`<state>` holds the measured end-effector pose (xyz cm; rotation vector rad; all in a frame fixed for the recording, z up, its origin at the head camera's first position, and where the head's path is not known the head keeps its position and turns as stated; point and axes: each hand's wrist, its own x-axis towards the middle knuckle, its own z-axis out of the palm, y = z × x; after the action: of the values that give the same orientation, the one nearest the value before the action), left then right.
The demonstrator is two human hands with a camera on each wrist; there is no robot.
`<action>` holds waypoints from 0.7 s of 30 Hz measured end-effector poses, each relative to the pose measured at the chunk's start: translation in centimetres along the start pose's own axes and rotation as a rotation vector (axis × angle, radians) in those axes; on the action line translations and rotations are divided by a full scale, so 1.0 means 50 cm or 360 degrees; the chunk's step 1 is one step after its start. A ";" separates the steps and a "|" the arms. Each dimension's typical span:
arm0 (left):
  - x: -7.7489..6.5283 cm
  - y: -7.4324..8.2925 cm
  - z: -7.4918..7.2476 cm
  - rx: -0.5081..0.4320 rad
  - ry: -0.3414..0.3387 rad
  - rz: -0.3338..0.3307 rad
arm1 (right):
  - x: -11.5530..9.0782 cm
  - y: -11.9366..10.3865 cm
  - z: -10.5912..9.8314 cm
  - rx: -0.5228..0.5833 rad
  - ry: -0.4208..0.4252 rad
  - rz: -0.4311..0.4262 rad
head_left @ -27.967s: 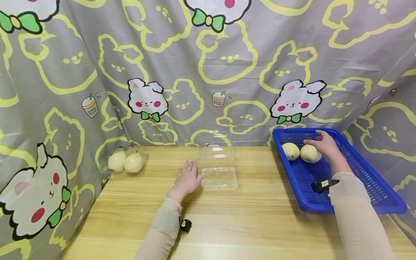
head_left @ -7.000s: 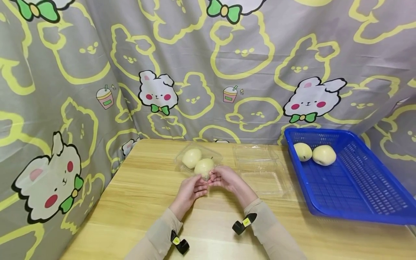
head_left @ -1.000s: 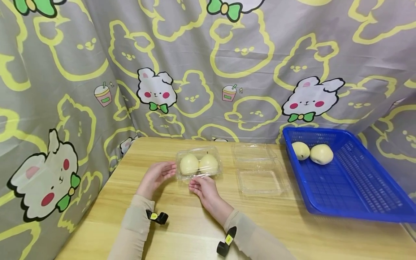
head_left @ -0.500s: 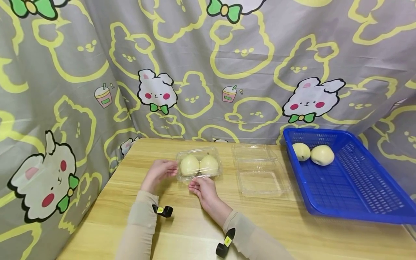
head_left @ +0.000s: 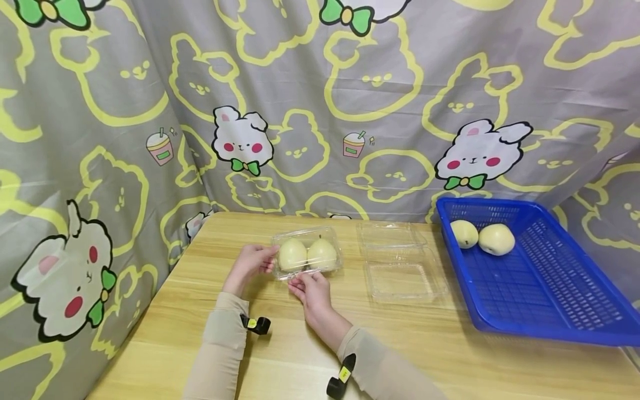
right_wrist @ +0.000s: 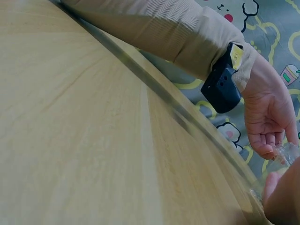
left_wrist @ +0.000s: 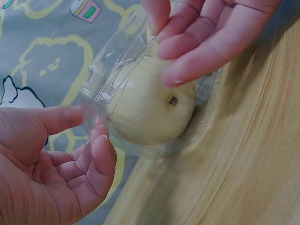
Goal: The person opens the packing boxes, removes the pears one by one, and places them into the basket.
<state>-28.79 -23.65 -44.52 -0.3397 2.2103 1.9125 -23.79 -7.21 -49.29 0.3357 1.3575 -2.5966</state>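
Observation:
A clear plastic clamshell box (head_left: 307,230) with its lid down stands on the table, two pale yellow pears (head_left: 292,255) side by side inside. My left hand (head_left: 250,262) pinches its left front corner; the left wrist view shows the thumb and fingers (left_wrist: 101,150) at the lid's rim. At the front rim, my right hand (head_left: 315,294) pinches the plastic edge, its other fingers loosely curled. One pear's dark hollow end (left_wrist: 173,100) shows through the plastic near the right fingers.
To the right lies a second clear clamshell (head_left: 402,278), unfolded, with nothing in it. Beyond it stands a blue plastic basket (head_left: 530,328) holding two more pears (head_left: 496,239). A patterned curtain (head_left: 300,66) hangs behind and beside the wooden table (head_left: 285,355).
Since the earliest frame, the pear-filled clamshell has come from the back left to the middle, and its lid has closed. In the last second my left hand has moved right onto its corner.

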 end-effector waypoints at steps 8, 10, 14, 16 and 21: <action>0.000 0.001 0.007 0.0005 0.0022 -0.0012 | -0.004 0.007 0.010 0.0031 0.0021 -0.0033; -0.001 0.001 0.008 0.0009 0.0025 -0.0010 | -0.004 0.008 0.011 0.0033 0.0021 -0.0042; -0.001 0.000 0.010 0.0015 0.0032 -0.0010 | -0.004 0.010 0.011 0.0040 0.0025 -0.0052; 0.000 0.000 0.011 0.0020 0.0032 -0.0012 | -0.004 0.011 0.010 0.0039 0.0025 -0.0057; 0.000 0.000 0.012 0.0034 0.0037 -0.0021 | -0.004 0.012 0.011 0.0046 0.0040 -0.0078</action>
<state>-28.79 -23.04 -44.62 -0.3741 2.2355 1.8862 -23.51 -7.98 -49.38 0.3451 1.3541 -2.6630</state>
